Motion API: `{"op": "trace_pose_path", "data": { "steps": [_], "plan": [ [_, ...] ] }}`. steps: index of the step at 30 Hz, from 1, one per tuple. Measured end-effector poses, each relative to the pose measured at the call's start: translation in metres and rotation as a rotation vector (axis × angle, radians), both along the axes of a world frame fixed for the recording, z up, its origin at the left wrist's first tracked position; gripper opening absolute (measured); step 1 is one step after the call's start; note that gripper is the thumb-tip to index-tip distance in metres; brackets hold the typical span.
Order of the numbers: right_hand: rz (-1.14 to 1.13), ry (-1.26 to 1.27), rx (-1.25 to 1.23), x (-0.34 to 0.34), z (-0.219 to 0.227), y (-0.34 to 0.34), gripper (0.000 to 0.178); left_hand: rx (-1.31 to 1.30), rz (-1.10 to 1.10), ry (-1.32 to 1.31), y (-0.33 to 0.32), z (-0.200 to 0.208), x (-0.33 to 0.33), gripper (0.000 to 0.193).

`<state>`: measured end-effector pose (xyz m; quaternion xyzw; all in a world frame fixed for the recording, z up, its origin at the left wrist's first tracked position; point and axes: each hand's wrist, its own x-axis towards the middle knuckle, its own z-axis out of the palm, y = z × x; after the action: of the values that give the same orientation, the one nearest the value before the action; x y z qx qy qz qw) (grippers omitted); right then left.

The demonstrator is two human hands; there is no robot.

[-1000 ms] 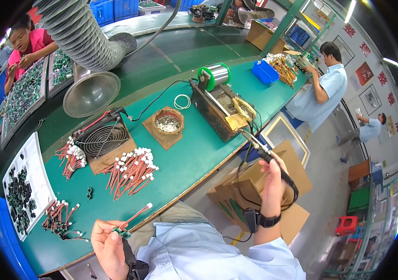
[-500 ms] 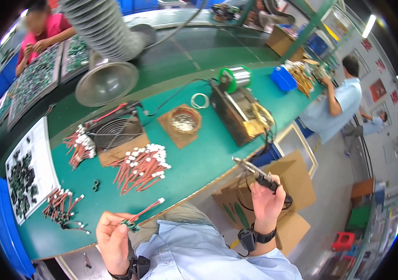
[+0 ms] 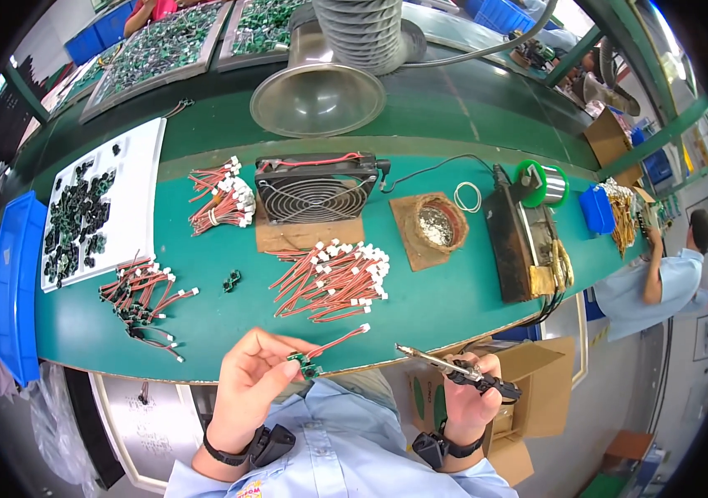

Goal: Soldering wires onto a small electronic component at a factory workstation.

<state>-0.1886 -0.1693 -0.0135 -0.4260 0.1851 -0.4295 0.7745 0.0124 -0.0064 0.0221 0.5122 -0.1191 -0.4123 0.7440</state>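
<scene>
— Both hands have drawn in toward the chest since half a second ago, and the view has swung so the bench now fills the upper part. What sits at the far left?

— Blue bin at the bench edge, then a white tray with small dark parts on it. Just right of that lies a loose bundle of red wires with white plugs on the green bench.

— And the left hand?

— Left hand is closed in a pinch, thumb and fingertips on a small green circuit board with a red lead running up and right from it. The board is held just off the near edge of the bench, above the blue shirt.

— Middle of the bench?

— A bigger heap of red wires, a black fan behind it, and a brown pad with a tip-cleaning coil.

— Right side?

— Right hand is wrapped shut around a soldering iron, its tip pointing left toward the board, near but not touching. Farther right stand a dark solder station and a green solder spool.
</scene>
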Motion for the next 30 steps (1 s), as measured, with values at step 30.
{"op": "trace_pose_path", "data": {
  "steps": [30],
  "plan": [
    [0.148, 0.204, -0.971, 0.017, 0.016, 0.008, 0.040, -0.037, -0.010, -0.033, -0.007, -0.008, 0.001, 0.009]
  ]
}}
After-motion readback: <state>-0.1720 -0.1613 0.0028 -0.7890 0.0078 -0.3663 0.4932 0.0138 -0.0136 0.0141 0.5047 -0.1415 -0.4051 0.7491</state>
